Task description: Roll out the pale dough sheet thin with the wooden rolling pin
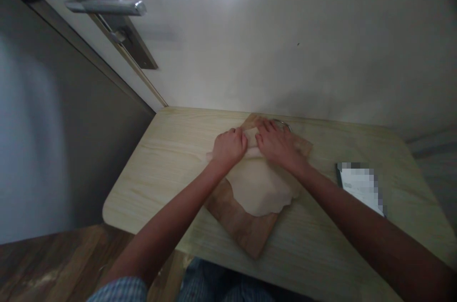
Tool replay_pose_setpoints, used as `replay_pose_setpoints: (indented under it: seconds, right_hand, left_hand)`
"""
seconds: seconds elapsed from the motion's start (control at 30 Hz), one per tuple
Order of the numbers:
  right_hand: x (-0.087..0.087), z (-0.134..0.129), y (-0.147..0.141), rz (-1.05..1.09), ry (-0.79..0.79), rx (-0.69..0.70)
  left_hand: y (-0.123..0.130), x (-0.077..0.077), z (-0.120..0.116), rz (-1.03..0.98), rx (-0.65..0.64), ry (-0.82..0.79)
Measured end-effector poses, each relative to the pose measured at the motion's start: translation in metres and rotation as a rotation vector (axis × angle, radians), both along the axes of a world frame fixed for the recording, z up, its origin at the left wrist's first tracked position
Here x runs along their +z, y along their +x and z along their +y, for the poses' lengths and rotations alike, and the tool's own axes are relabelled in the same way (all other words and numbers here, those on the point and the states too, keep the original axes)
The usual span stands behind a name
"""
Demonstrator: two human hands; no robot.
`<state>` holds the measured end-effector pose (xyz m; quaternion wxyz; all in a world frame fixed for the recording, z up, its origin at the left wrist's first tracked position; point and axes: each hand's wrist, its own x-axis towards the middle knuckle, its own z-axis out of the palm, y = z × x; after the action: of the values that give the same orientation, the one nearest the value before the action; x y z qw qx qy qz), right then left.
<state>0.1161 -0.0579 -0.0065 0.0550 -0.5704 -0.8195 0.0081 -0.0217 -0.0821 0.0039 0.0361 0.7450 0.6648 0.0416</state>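
A thin, pale sheet of dough (262, 187) with a wavy edge lies over a wooden cutting board (246, 230), set cornerwise on the table. Its far part is folded or rolled into a ridge between my hands. On the left end of that ridge, my left hand (230, 147) is closed with its fingers curled over the dough. My right hand (276, 142) rests on the right end, fingers stretched forward and slightly blurred. Whether anything lies inside the ridge is hidden.
The light wooden table (153, 168) stands against a white door with a metal handle (107, 6). A phone (360, 187) with a lit, partly blurred screen lies on the right. A metal ring (283, 125) shows at the board's far end. A wooden floor (53, 264) is below left.
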Motion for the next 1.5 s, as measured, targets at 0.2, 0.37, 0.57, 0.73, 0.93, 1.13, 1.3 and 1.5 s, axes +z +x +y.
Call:
replay_pose_setpoints:
  seconds: [0.2,0.37,0.57,0.73,0.93,1.13,1.3,1.5]
  right_hand:
    - [0.003,0.015,-0.004,0.014,-0.048,-0.066]
    - [0.002,0.000,-0.002,0.043,0.029,-0.084]
    - [-0.001,-0.030,0.002,0.037,0.132,-0.086]
    - [-0.006,-0.051,0.004,0.051,0.178,-0.102]
    - [-0.008,-0.065,0.006,0.099,0.202,-0.094]
    - [-0.006,-0.060,0.005,0.100,0.148,-0.088]
    - [-0.003,-0.041,0.002,0.064,0.107,-0.081]
    - [0.003,-0.011,-0.001,0.045,0.020,-0.066]
  left_hand:
    - [-0.001,0.001,0.014,-0.009,0.063,0.006]
    - [0.002,0.003,0.001,0.007,0.090,0.011]
    - [0.008,0.001,-0.025,0.014,0.062,0.089]
    - [0.014,-0.004,-0.048,0.015,0.062,0.158]
    - [0.032,-0.009,-0.059,0.021,0.048,0.237]
    - [0.038,-0.009,-0.049,-0.025,0.018,0.170]
    - [0.036,-0.006,-0.029,-0.029,0.045,0.134]
    - [0.035,-0.004,0.001,0.010,0.063,0.077]
